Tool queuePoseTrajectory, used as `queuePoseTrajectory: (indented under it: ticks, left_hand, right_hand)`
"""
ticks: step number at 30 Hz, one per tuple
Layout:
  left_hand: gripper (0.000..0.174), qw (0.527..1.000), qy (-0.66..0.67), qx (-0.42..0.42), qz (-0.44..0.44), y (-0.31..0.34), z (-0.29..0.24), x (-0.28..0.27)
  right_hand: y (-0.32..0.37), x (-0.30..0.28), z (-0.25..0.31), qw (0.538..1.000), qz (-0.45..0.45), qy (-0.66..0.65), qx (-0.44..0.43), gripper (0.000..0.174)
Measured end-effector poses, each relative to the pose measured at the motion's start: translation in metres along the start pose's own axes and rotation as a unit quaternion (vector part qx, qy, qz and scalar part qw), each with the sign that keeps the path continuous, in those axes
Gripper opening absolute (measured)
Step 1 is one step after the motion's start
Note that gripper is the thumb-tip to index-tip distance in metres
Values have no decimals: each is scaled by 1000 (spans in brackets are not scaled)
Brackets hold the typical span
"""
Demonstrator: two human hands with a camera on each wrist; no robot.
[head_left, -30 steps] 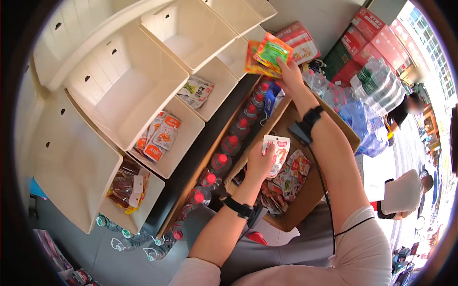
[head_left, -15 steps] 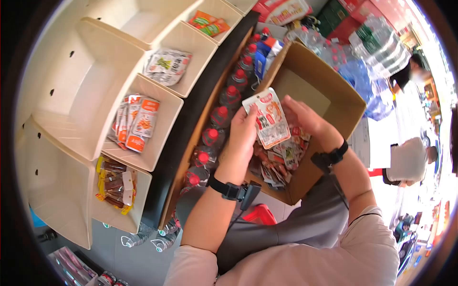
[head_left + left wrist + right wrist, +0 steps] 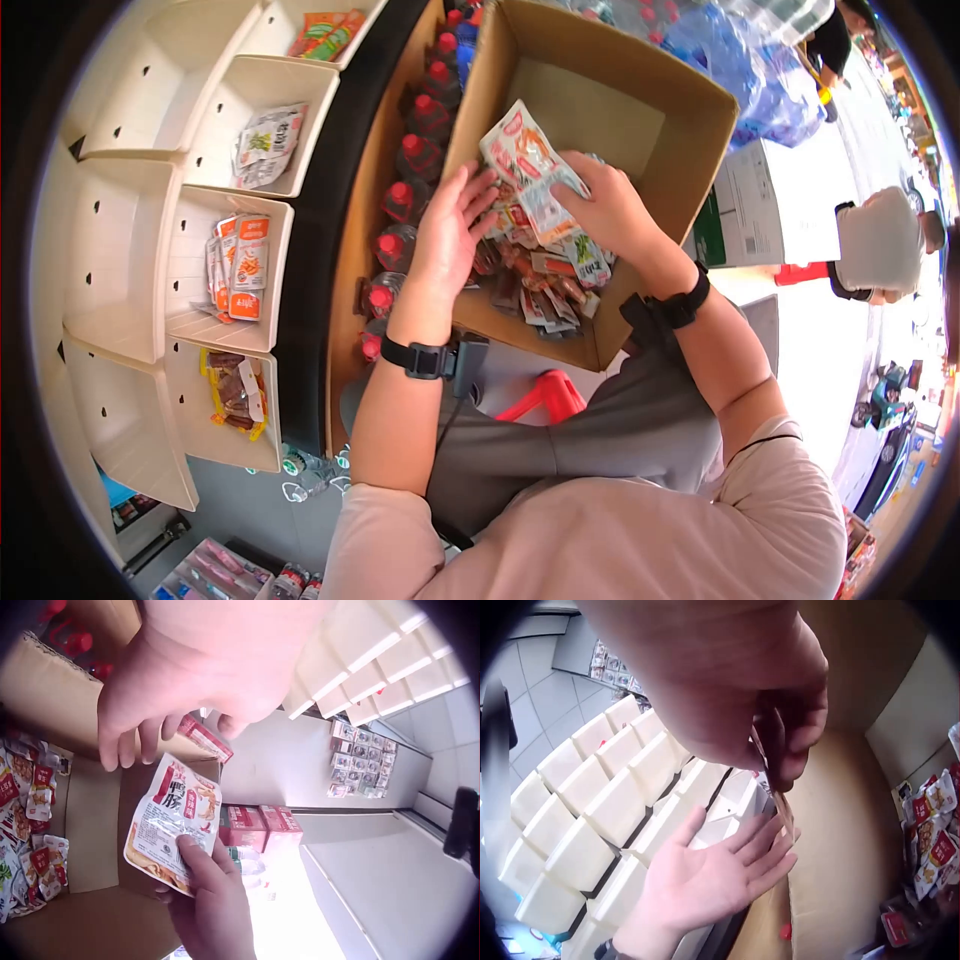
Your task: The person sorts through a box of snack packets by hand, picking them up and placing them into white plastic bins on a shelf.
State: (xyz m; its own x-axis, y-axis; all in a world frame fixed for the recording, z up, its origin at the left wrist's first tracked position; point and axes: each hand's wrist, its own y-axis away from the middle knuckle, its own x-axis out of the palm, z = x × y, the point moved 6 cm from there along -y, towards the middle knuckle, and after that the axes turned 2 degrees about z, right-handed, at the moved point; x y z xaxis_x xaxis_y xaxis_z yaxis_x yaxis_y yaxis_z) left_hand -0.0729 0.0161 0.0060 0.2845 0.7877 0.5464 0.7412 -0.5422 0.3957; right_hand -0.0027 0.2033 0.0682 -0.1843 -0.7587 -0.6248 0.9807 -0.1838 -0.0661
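My right hand (image 3: 610,205) pinches a white and red snack packet (image 3: 527,160) by its lower end, thumb on the printed face. It is over the cardboard box (image 3: 690,95). My left hand (image 3: 447,235) is beside the packet, palm up with its fingers spread. In the right wrist view the packet (image 3: 782,810) shows edge-on, and the left fingertips are right at its edge. Beneath the hands, a heap of mixed snack packets (image 3: 550,285) fills the near end of the box.
Cream bins at left hold orange packets (image 3: 250,265), white and green packets (image 3: 268,140), orange-green packets (image 3: 330,35) and brown snack packs (image 3: 237,390). Red-capped bottles (image 3: 405,200) line the gap between shelf and box. A red stool (image 3: 555,395) is below. People stand outside at right.
The right hand has let go of the orange-green packets, now in an upper bin, and come back to the box. The white packet has passed from the left hand to the right; the left has opened.
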Motion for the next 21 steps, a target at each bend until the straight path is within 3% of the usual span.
queuePoseTrajectory:
  ticks: [1, 4, 7, 10, 12, 14, 16, 19, 21]
  left_hand:
    - [63, 1000, -2, -10, 0, 1, 2, 5]
    - [60, 992, 62, -69, 82, 0, 17, 31]
    - [53, 998, 40, -21, 42, -6, 20, 41]
    - [38, 998, 60, 23, 8, -27, 27, 18]
    - [39, 998, 24, 47, -29, -32, 21, 10]
    - [37, 992, -4, 95, -83, -30, 12, 8]
    - [37, 989, -21, 114, -90, -32, 10, 5]
    - [50, 989, -53, 115, -75, -39, 15, 2]
    - [72, 988, -101, 103, -52, -41, 21, 8]
  right_hand:
    - [1, -1, 0, 999, 9, 19, 34, 40]
    - [11, 12, 25, 988, 154, -24, -6, 39]
    - [20, 21, 14, 981, 158, 12, -109, 40]
    - [10, 1, 0, 988, 134, 30, -63, 40]
    - [2, -13, -16, 996, 63, 37, -44, 36]
    - [3, -22, -32, 995, 73, 56, 38, 33]
    - [6, -20, -53, 991, 92, 84, 55, 32]
    - [7, -20, -64, 984, 110, 123, 70, 33]
    - [8, -20, -68, 980, 116, 140, 79, 33]
